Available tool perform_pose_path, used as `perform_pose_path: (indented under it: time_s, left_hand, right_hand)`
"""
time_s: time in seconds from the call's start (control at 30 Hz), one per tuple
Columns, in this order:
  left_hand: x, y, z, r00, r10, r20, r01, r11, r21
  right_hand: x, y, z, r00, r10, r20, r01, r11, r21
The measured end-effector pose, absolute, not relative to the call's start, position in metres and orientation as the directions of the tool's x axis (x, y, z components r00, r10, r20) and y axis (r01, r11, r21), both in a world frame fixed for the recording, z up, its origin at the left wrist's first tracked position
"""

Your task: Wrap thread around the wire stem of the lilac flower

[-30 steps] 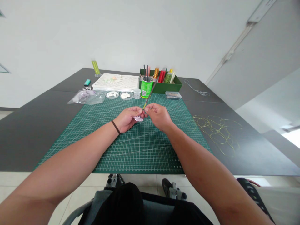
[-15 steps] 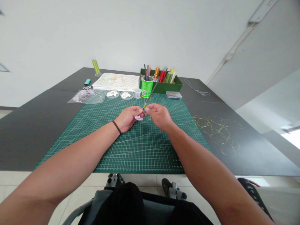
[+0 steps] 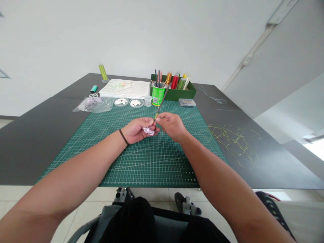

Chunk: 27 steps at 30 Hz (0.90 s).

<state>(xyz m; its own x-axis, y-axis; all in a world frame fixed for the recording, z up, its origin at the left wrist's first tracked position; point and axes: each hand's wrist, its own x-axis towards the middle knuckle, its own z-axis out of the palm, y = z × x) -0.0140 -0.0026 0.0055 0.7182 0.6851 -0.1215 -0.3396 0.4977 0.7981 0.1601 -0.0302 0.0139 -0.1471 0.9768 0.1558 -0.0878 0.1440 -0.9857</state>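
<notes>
Over the green cutting mat (image 3: pixel 141 158), my left hand (image 3: pixel 138 130) is closed on a thin dark stick (image 3: pixel 162 103) that tilts up to the right. A short yellow-green wrapped band (image 3: pixel 156 115) shows on the stick just above my left fingertips. Pale pinkish-white petals (image 3: pixel 149 131) stick out at its lower end, below my left thumb. My right hand (image 3: pixel 172 125) is closed in a pinch right beside the band, its fingertips against or very near the stick. Whatever lies between those fingertips is too small to make out.
Tangled yellow-green thread (image 3: pixel 230 140) lies on the right. Toward the back stand a green can (image 3: pixel 158 95) with sticks, a dark green box (image 3: pixel 186 95) of colored spools, a clear case (image 3: pixel 187 103), dishes of white pieces (image 3: pixel 136 103), a plastic bag (image 3: pixel 93 104), scissors (image 3: pixel 94 95) and a white board (image 3: pixel 126 88).
Both hands have shifted slightly down. The stick has turned a little in my left fingers, and the pale petals show lower and more fully.
</notes>
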Motion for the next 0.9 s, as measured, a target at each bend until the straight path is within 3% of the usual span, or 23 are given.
perform_pose_path:
  time_s: [0.23, 0.57, 0.63, 0.73, 0.83, 0.9]
  left_hand:
    - [-0.021, -0.004, 0.006, 0.838, 0.536, -0.099, -0.283, 0.584, 0.761]
    - [-0.012, -0.002, 0.007, 0.745, 0.650, -0.149, -0.261, 0.490, 0.832]
    - [-0.008, 0.000, 0.005, 0.632, 0.768, -0.100, -0.306, 0.366, 0.879]
    - [-0.005, 0.000, 0.005, 0.329, 0.937, 0.117, -0.265, -0.027, 0.964]
    - [-0.008, -0.004, 0.010, 0.181, 0.913, 0.365, -0.075, -0.357, 0.931]
    - [-0.012, -0.007, 0.014, 0.238, 0.859, 0.454, 0.045, -0.477, 0.878]
  right_hand:
    - [0.159, -0.037, 0.017, -0.333, 0.937, 0.105, -0.185, 0.045, -0.982]
    - [0.161, -0.032, 0.015, -0.210, 0.971, 0.116, -0.162, 0.082, -0.983]
    - [0.162, -0.030, 0.014, -0.185, 0.976, 0.115, -0.160, 0.086, -0.983]
    - [0.164, -0.030, 0.015, -0.170, 0.981, 0.096, -0.165, 0.068, -0.984]
    - [0.166, -0.031, 0.016, -0.232, 0.972, 0.046, -0.194, 0.000, -0.981]
    - [0.169, -0.031, 0.016, -0.311, 0.950, -0.001, -0.219, -0.073, -0.973]
